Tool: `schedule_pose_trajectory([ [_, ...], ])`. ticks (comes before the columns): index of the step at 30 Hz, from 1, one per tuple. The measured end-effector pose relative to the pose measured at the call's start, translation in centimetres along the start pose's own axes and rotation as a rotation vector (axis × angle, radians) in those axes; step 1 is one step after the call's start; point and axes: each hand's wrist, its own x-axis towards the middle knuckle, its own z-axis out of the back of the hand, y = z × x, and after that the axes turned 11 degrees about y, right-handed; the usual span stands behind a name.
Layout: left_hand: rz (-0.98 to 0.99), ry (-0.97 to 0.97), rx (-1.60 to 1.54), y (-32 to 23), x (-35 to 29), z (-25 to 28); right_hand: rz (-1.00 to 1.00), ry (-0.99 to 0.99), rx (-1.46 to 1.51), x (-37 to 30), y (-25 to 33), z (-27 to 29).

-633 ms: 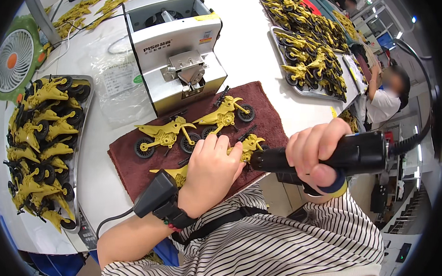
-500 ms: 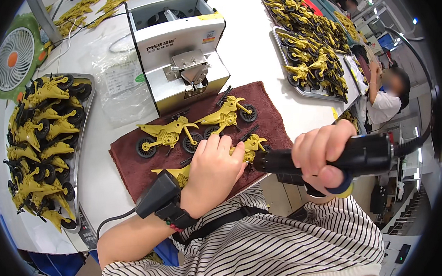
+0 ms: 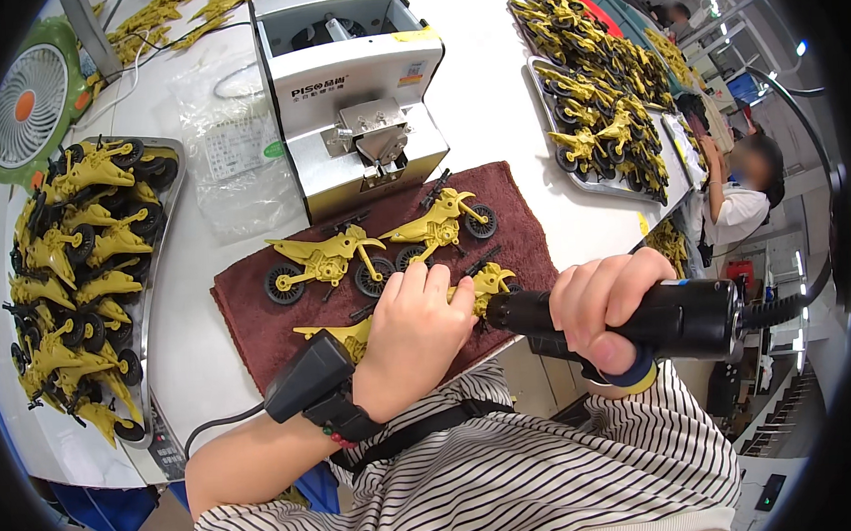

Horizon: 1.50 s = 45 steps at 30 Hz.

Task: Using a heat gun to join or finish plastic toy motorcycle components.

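Our right hand (image 3: 610, 307) is clenching a black power tool (image 3: 689, 318)! Our left hand (image 3: 417, 325) is grasping a toy motorbike (image 3: 492, 281).

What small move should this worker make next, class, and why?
Perhaps ease the black tool against the nearest yellow toy motorcycle: its tip is close, the right hand grips the tool, and the left hand partly covers that motorcycle.

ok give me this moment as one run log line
left hand: on yellow toy motorcycle; right hand: gripping black corded tool; surface: maroon towel; beyond: silver machine
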Motion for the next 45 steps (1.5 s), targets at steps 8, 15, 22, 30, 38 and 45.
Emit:
schedule_pose_trajectory([
  [8, 0.003, 0.013, 0.029, 0.2, -0.2, -0.1, -0.082, -0.023, 0.030, 1.9, 0.4, 0.0],
  [15, -0.038, -0.015, 0.128, -0.1, 0.0, -0.7, 0.242, 0.026, 0.104, 8.9, 4.5, 2.5],
  [22, -0.019, -0.028, 0.143, 0.3, -0.4, -1.1, 0.195, -0.119, 0.107, 14.8, -1.6, -1.9],
  [30, -0.010, 0.002, 0.177, -0.2, -0.1, -0.8, 0.213, 0.046, 0.117, 14.8, -4.0, 0.1],
  [38, -0.053, -0.023, 0.116, -0.4, 0.2, -0.5, 0.082, 0.118, -0.027, 6.7, 3.3, 1.8],
  [45, -0.019, 0.012, 0.069, -0.1, 0.0, -0.1, 0.043, -0.074, -0.092, -0.3, 4.1, 2.6],
])
